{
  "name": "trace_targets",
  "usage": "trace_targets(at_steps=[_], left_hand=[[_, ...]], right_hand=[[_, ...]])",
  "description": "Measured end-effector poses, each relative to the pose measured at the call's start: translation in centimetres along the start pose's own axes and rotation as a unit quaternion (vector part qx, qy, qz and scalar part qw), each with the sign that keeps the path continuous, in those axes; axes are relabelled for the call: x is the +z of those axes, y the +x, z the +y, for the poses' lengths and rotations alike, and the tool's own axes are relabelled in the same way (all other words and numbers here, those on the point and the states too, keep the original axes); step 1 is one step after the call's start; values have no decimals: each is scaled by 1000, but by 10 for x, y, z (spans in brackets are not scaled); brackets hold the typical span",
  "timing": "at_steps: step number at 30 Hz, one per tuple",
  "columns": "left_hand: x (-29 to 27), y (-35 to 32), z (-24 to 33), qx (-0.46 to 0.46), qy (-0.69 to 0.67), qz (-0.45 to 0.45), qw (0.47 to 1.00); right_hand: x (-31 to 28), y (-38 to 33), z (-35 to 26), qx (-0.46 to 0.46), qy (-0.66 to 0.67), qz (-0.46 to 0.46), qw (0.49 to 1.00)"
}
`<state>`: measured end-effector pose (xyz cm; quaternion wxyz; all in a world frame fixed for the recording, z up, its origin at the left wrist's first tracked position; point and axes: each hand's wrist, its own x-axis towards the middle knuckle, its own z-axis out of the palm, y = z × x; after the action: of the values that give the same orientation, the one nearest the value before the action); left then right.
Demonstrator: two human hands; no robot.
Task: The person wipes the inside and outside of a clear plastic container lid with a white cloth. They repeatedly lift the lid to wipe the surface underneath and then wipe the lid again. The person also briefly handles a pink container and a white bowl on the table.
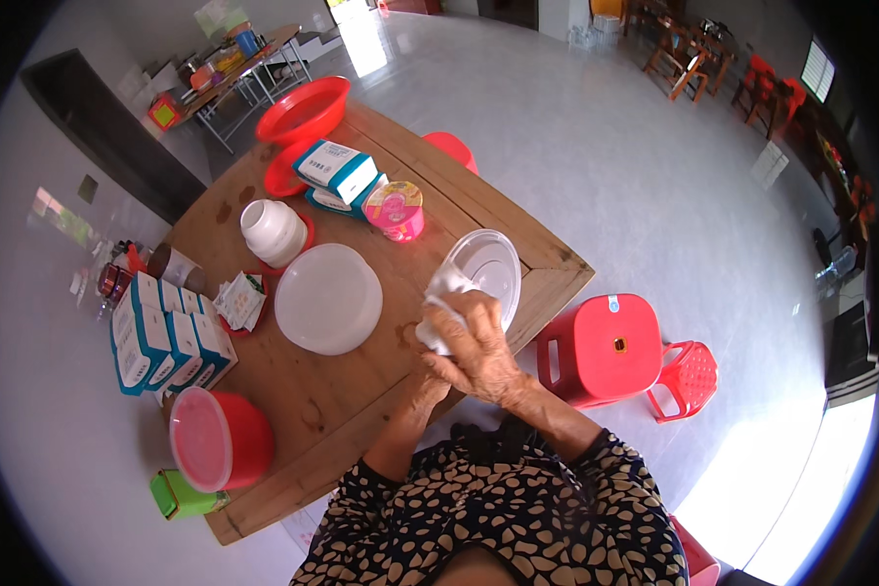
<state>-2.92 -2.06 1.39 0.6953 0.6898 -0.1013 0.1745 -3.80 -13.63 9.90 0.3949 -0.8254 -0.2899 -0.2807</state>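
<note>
White cloth (448, 279) is grasped by the right hand (481, 344) at the left edge of the lid (499, 265); how the left hand (431, 375) grips cannot be told; probably soft and light, it is best held mid-bunch.

Blk top (518, 500) w/ beige blotches

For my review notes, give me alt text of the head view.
A person's right hand holds a crumpled white wipe by a clear round lid on a wooden table, the left hand, partly hidden, close beside. A pink cup, teal-and-white packs and a red tub stand around; a red stool is at right.
</note>
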Motion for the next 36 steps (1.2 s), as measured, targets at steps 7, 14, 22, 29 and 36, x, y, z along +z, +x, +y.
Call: trace_targets(at_steps=[7, 14, 22, 29, 36], left_hand=[[-13, -6, -22, -97, -213, -87, 968], [-3, 8, 20, -190, -329, -79, 922], [-15, -6, 3, -296, -408, 13, 863], [-11, -1, -2, -143, -316, -60, 936], [-10, 12, 26, -200, -315, -89, 923]], right_hand=[[18, 15, 36, 34, -85, 32, 995], [20, 22, 75, 129, 15, 71, 989], [22, 8, 24, -68, -18, -47, 996], [28, 17, 49, 34, -22, 94, 995], [28, 20, 76, 217, 28, 102, 970]])
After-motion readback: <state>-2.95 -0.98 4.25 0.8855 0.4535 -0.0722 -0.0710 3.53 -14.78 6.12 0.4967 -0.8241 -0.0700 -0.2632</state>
